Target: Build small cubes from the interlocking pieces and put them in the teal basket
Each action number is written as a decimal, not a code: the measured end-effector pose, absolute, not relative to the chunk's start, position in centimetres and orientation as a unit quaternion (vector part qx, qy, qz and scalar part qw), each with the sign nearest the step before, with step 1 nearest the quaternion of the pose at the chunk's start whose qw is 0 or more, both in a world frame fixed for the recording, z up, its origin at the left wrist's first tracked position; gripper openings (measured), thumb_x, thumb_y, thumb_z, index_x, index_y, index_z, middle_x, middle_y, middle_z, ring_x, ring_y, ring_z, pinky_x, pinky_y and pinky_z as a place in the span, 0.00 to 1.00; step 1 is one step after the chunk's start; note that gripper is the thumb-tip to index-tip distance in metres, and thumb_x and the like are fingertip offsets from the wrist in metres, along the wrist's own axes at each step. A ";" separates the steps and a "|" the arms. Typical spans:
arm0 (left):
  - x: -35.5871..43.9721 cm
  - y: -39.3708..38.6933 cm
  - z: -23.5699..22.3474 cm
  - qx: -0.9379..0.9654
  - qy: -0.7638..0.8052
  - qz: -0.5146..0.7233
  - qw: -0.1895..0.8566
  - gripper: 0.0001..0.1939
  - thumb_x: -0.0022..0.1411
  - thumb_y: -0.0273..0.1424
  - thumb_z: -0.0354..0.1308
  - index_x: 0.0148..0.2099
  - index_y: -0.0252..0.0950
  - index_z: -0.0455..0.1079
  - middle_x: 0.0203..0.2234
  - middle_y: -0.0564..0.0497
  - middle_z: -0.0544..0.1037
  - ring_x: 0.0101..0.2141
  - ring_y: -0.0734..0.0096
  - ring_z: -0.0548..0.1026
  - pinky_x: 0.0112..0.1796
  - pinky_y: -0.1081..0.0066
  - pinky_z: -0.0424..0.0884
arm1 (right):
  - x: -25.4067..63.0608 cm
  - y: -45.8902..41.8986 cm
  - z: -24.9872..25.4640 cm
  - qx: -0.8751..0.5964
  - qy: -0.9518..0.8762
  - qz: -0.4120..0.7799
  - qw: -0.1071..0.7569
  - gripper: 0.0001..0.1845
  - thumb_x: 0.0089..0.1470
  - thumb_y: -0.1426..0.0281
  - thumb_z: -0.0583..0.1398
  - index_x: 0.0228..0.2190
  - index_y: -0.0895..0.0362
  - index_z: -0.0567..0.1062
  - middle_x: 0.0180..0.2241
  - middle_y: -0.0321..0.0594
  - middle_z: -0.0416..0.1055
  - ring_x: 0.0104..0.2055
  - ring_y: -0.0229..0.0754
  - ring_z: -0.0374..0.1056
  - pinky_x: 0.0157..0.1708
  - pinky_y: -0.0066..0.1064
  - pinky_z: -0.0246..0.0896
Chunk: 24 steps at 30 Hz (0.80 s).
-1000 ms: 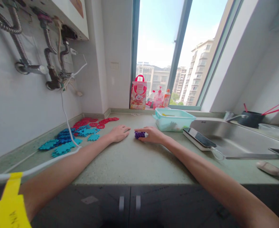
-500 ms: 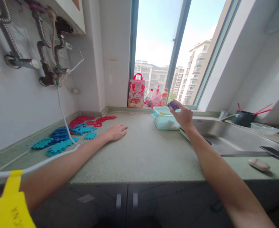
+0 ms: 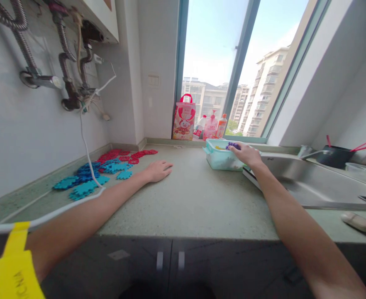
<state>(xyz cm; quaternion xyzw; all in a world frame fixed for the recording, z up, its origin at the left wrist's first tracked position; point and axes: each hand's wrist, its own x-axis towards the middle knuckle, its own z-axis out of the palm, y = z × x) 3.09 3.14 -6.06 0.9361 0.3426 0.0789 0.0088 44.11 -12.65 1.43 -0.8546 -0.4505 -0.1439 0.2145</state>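
My right hand (image 3: 248,154) pinches purple toothed plastic pieces (image 3: 233,145) over the open top of a pale turquoise plastic box (image 3: 222,161). Something yellow shows inside the box, and other contents are faint through its wall. Resting on the countertop, my left hand (image 3: 158,171) has its fingers stretched forward and holds nothing. To its left lie flat gear-shaped pieces in groups: red pieces (image 3: 135,157), dark blue pieces (image 3: 88,172) and light blue pieces (image 3: 88,189).
A white cable (image 3: 91,164) hangs down and crosses my left forearm. The steel sink (image 3: 313,182) lies right of the box. A pink bag (image 3: 184,120) and pump bottle (image 3: 211,126) stand by the window. Something pale and rounded (image 3: 357,222) sits at the right front.
My right hand has lowered the purple pieces from above the box's rim to its opening. My left hand stays flat on the countertop. The view has shifted slightly.
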 end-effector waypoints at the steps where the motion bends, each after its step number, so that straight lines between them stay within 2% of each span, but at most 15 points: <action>1: 3.1 3.2 -6.1 0.937 0.341 0.080 0.011 0.32 0.74 0.47 0.43 0.73 0.41 0.65 0.70 0.38 0.65 0.68 0.46 0.64 0.65 0.50 0.60 | 44.0 -12.6 1.4 -0.856 -0.449 -0.145 0.209 0.37 0.64 0.42 0.51 0.64 0.47 0.74 0.57 0.50 0.77 0.57 0.62 0.72 0.56 0.52 0.61; 11: 3.0 3.1 -6.0 0.938 0.337 0.081 0.012 0.33 0.74 0.48 0.43 0.73 0.41 0.64 0.70 0.38 0.65 0.68 0.47 0.64 0.65 0.51 0.60 | 43.5 -12.7 1.2 -0.862 -0.440 -0.152 0.199 0.36 0.65 0.44 0.50 0.63 0.49 0.74 0.54 0.52 0.78 0.55 0.61 0.73 0.56 0.51 0.60; 17: 3.1 3.2 -6.1 0.938 0.336 0.081 0.009 0.33 0.74 0.48 0.43 0.73 0.41 0.64 0.70 0.38 0.64 0.68 0.47 0.64 0.65 0.52 0.60 | 43.3 -12.5 1.2 -0.872 -0.437 -0.145 0.164 0.34 0.67 0.48 0.46 0.55 0.51 0.81 0.54 0.54 0.78 0.56 0.62 0.73 0.58 0.54 0.58; 24: 2.4 3.5 -6.0 0.949 0.310 0.055 0.017 0.36 0.75 0.51 0.40 0.74 0.37 0.61 0.72 0.38 0.62 0.69 0.51 0.62 0.67 0.57 0.56 | 43.1 -12.7 1.2 -0.872 -0.440 -0.146 0.155 0.32 0.68 0.51 0.45 0.53 0.50 0.82 0.52 0.53 0.79 0.55 0.61 0.73 0.57 0.53 0.59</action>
